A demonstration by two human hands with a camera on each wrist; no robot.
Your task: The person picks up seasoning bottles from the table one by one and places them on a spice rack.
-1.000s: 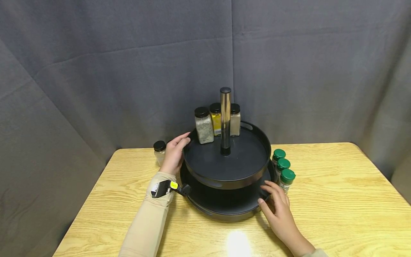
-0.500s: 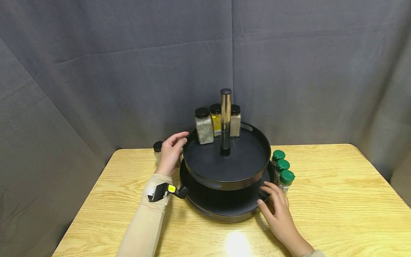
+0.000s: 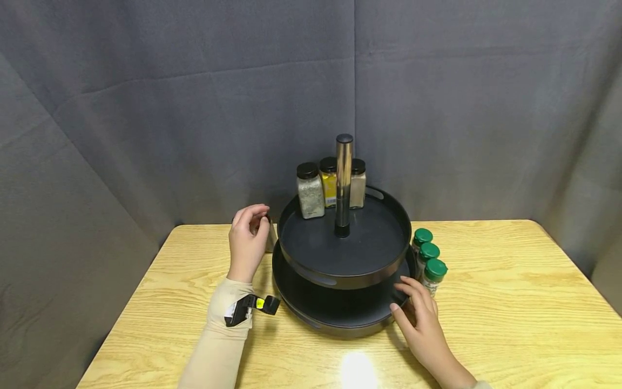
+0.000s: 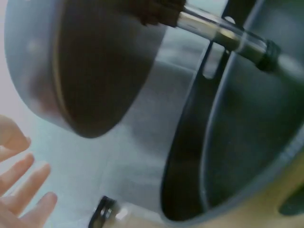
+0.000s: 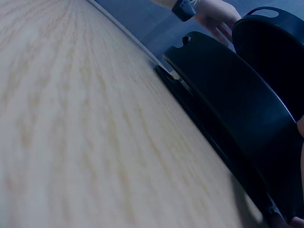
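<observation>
My left hand (image 3: 247, 240) is raised to the left of a black two-tier turntable (image 3: 347, 281), its fingers curved and apart from the thumb. Behind it, partly hidden, a spice jar (image 3: 271, 240) stands beside the turntable. That hand's fingers (image 4: 31, 183) show nothing between them in the left wrist view, and a black-lidded jar (image 4: 128, 214) lies apart from them. My right hand (image 3: 423, 327) rests with relaxed, spread fingers at the lower tray's right front rim; the right wrist view shows only bits of its fingers (image 5: 301, 126) by the tray.
On the upper tray (image 3: 369, 243) stand a jar of pale herbs (image 3: 311, 197), a yellow-labelled jar (image 3: 329, 186) and a beige jar (image 3: 358, 186), behind a metal post (image 3: 343, 189). Three green-capped shakers (image 3: 430, 253) line the turntable's right side. A grey curtain (image 3: 461, 135) hangs behind the wooden table (image 3: 525, 302).
My left hand has let go of the upper tray's rim and moved left and slightly down, over the jars. The right hand and the turntable stay put.
</observation>
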